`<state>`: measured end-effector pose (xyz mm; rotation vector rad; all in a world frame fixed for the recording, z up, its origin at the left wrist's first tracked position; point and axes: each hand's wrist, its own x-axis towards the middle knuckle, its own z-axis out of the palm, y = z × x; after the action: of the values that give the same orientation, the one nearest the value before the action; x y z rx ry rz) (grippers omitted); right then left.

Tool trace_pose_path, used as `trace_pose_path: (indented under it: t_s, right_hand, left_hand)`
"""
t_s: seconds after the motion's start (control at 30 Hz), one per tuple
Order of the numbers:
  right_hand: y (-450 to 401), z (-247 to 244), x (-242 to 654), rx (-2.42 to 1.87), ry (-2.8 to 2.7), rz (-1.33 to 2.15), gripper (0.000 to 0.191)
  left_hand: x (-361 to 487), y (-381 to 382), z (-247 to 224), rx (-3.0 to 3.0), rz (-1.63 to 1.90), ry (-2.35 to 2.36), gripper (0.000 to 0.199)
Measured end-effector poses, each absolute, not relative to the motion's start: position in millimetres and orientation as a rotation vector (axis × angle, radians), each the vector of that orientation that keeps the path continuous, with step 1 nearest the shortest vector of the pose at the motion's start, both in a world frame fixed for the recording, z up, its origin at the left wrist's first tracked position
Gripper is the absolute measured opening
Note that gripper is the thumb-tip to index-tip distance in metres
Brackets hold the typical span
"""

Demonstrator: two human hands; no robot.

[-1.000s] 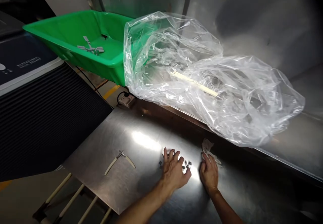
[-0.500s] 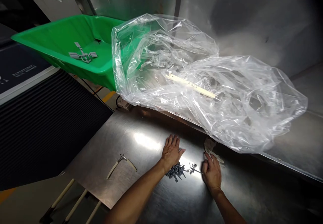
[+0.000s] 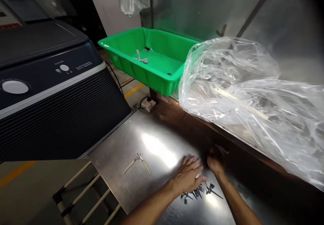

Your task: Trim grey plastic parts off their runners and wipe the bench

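My left hand (image 3: 188, 175) lies flat on the metal table, fingers spread and stretched out, holding nothing. Beside its thumb and wrist is a pile of small dark grey plastic parts (image 3: 196, 192). A branched dark grey piece (image 3: 211, 188) lies just right of the pile. Farther back, in shadow, my right hand (image 3: 215, 162) is curled closed against a crumpled whitish scrap (image 3: 222, 149). Whether its fingers grip that scrap is too dark to see. Wire nippers (image 3: 138, 157) with pale handles rest on the table to the left, handles spread, touched by neither hand.
A green plastic tub (image 3: 141, 71) with grey branched parts inside stands at the back. Clear plastic bags (image 3: 243, 83), with a pale strip (image 3: 241, 103) on them, spread to the right. A power socket (image 3: 148, 105) sits behind the metal table (image 3: 121, 144). A black ribbed machine (image 3: 63, 117) stands left.
The camera has turned left, so everything sits farther right in view. My right hand has moved back to the whitish scrap and curled in. My left hand stays flat by the pile.
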<state>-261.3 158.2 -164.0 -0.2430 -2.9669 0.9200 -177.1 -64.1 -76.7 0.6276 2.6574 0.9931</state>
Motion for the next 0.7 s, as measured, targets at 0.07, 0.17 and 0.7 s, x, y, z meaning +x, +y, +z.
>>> trace_pose_path:
  t_s: [0.07, 0.17, 0.7]
  right_hand:
    - [115, -170, -278, -0.210, -2.961, 0.944, 0.039]
    - [50, -176, -304, -0.100, -2.923, 0.988, 0.047]
    - [-149, -179, -386, 0.738, -2.743, 1.230, 0.057]
  left_hand:
    - [-156, -102, -76, 0.345, 0.996, 2.801, 0.048]
    - [-129, -162, -90, -0.277, 0.831, 3.019, 0.055]
    - [-23, -270, -154, -0.724, 0.306, 3.309, 0.049]
